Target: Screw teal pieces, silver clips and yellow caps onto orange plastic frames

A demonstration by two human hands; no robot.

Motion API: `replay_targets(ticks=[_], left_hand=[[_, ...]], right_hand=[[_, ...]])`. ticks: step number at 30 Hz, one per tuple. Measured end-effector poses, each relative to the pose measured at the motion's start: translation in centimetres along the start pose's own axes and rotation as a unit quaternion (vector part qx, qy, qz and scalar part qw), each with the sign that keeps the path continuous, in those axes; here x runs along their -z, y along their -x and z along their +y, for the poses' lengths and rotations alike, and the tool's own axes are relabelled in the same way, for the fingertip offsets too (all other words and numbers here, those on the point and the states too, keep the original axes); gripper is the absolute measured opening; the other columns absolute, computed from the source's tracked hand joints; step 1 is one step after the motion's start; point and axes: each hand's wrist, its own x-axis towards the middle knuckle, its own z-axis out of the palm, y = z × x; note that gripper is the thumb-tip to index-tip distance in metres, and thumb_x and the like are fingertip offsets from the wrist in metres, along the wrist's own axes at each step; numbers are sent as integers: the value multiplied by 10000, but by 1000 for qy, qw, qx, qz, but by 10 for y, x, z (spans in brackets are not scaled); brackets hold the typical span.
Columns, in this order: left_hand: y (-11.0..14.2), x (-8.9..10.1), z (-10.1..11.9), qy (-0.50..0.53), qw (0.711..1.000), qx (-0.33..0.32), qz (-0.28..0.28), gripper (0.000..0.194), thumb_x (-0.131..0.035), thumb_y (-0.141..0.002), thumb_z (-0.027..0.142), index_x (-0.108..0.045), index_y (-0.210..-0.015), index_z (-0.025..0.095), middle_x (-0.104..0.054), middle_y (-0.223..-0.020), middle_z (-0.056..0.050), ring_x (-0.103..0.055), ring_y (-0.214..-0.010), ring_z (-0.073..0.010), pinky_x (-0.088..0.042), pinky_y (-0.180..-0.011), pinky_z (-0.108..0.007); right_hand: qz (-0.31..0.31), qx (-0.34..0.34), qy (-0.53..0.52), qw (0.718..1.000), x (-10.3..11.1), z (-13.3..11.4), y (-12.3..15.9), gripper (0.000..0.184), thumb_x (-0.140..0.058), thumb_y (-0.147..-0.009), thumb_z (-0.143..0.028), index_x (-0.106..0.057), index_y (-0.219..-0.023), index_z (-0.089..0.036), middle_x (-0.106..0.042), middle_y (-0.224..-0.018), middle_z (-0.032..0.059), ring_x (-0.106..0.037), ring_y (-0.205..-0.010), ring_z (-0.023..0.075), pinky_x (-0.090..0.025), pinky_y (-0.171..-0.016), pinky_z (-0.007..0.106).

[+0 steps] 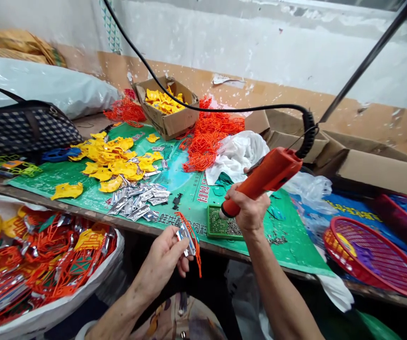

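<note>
My left hand [168, 252] is closed around a small assembly at the table's front edge: a shiny metal plate [186, 240] with an orange plastic piece [196, 252] along its right side. My right hand [249, 208] grips an orange electric screwdriver [263, 177], its cable rising from the top end. The tool's tip points down and left, above a green tray [210, 222] of tiny metal screws. Loose metal plates [139, 200] lie piled to the left, with yellow plastic parts [114, 158] heaped behind them.
A white sack [116, 264] of mixed parts stands at the lower left. Behind are a cardboard box [175, 123] of yellow parts and tangled orange pieces [206, 137]. A red basket [376, 264] sits right. The black cable [203, 109] hangs across the workspace.
</note>
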Motion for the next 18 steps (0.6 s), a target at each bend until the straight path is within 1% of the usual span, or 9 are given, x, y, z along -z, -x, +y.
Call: replay_targets(ticks=[6, 10, 18], left_hand=[[-8, -4, 6, -25, 1000, 16, -10, 276, -576, -811, 441, -495, -855, 181, -624, -586, 25, -520, -400, -86, -421, -385, -177], [-13, -4, 9, -57, 998, 25, -31, 242, -559, -821, 410, -517, -850, 174, -634, -602, 16, -532, -407, -87, -422, -387, -172], [-20, -2, 10, -120, 991, 19, -48, 190, -503, -846, 364, -499, -807, 178, -643, -585, 10, -529, -410, -78, -382, -386, -152]], right_hand=[[-9, -6, 3, 1000, -1, 6, -2, 136, -759, -574, -182, -641, -632, -152, -620, -599, -13, -548, -515, 137, -460, -520, 295], [-10, -5, 10, 1000, -1, 10, -4, 133, -749, -574, -193, -634, -631, -159, -617, -584, -18, -549, -507, 141, -466, -522, 301], [-10, -3, 19, 1000, 0, 15, -4, 141, -763, -568, -188, -638, -631, -167, -625, -589, -21, -554, -509, 143, -467, -524, 302]])
